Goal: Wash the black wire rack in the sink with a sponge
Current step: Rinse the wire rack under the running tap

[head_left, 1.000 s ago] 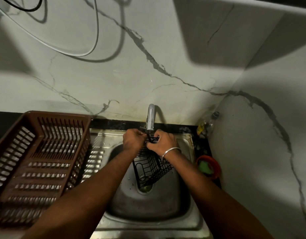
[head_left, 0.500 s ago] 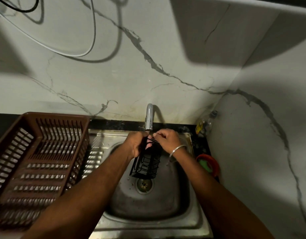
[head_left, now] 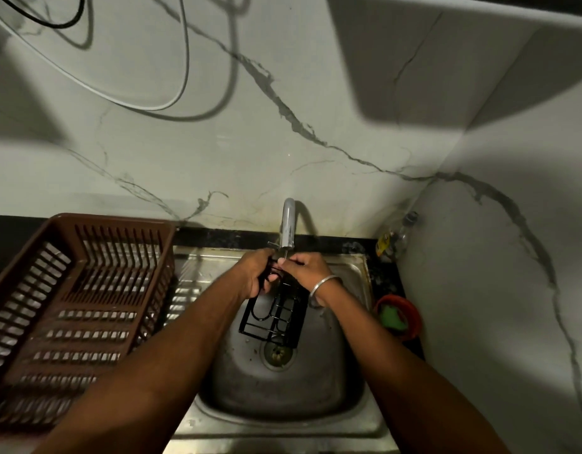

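A: Hands are meeting right under the tap (head_left: pixel 288 224), at about twelve o'clock of the basin. The left hand (head_left: pixel 256 276) is curling round the upper wires of the black wire rack (head_left: pixel 274 314) and gripping them; the right hand (head_left: pixel 302 269) is pinching the top edge from the three o'clock side, a metal bangle (head_left: pixel 322 285) sitting on that wrist.

B: Why are they holding it up like that?

A: My guess is that hanging it from its top is letting water run down the full length and drip straight off. The rack is dangling inside the sink (head_left: pixel 355 401), its lower end hovering just above the drain (head_left: pixel 278 353), tilted towards six o'clock.

B: Is water actually flowing?

A: I cannot tell; no stream is showing.

B: And the sponge?

A: Neither hand is holding one. Something green is lying in a red bowl (head_left: pixel 409 317) at three o'clock of the sink, probably the scrubber, so I am judging the scrubbing as not under way at this instant.

B: What are the materials like?

A: The rack is thin coated wire, bent into loops and a grid, glossy where it is catching light. The sink is dull, spotted steel with a ridged drainboard. At nine o'clock a brown slatted plastic basket (head_left: pixel 54 309) is sitting on that board, presumably waiting for clean items. Behind, veined marble-look wall panels (head_left: pixel 217 142) are rising, with cables looping across them.
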